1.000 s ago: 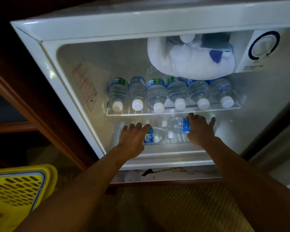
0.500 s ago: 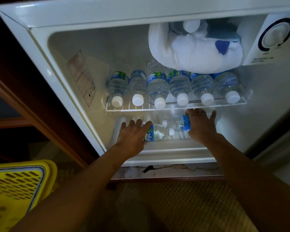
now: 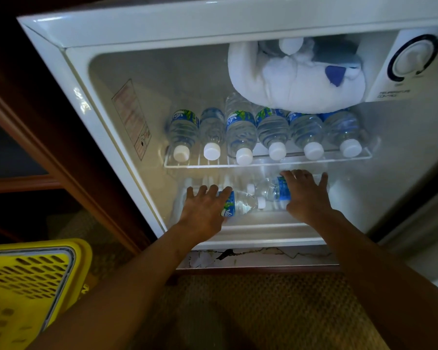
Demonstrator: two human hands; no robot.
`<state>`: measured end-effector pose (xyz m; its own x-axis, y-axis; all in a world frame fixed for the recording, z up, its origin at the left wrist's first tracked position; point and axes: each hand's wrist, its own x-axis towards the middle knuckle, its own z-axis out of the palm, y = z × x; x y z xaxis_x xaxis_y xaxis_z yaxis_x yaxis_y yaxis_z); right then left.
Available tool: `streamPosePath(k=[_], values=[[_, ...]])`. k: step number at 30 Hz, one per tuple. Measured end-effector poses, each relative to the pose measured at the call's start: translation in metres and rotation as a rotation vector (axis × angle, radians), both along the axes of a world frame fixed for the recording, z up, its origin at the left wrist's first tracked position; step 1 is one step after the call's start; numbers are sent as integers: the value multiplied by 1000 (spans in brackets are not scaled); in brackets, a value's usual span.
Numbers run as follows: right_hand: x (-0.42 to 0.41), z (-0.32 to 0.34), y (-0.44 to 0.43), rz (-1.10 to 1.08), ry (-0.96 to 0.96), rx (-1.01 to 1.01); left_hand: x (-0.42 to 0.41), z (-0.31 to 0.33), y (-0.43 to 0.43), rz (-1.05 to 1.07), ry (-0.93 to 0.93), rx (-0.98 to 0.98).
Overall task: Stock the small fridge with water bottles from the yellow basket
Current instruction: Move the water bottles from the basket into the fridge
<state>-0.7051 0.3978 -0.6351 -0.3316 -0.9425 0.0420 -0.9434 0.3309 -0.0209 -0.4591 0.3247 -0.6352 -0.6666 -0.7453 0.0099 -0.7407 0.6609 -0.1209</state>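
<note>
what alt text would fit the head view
Inside an open small fridge, the left hand rests on one lying water bottle and the right hand on a second bottle on the bottom level. Six bottles lie caps forward on the shelf above, and a yellow basket sits lower left.

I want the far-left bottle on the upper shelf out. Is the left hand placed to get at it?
Probably yes: the left hand rests on a lower bottle just under the shelf, and the far-left bottle lies cap outward, nothing in front.
</note>
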Motion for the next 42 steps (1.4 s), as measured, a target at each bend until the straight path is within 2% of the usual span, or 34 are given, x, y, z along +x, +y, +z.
streamPosePath(k=[17, 21, 24, 29, 33, 37, 42], values=[[8, 6, 7, -30, 29, 56, 3, -1, -1, -9, -14, 53], [23, 18, 17, -36, 22, 63, 12, 11, 11, -29, 68, 68], [51, 28, 34, -31, -40, -10, 30, 24, 31, -39, 213, 118], [126, 32, 74, 103, -170, -292, 104, 42, 83, -42, 469, 132], [221, 42, 100, 276, -335, -449, 199, 47, 125, 70, 518, 101], [318, 47, 111, 478, -478, -399, 310, 43, 152, 244, 438, 205], [427, 46, 104, 732, -507, -249, 424, 36, 170, 456, 458, 393]])
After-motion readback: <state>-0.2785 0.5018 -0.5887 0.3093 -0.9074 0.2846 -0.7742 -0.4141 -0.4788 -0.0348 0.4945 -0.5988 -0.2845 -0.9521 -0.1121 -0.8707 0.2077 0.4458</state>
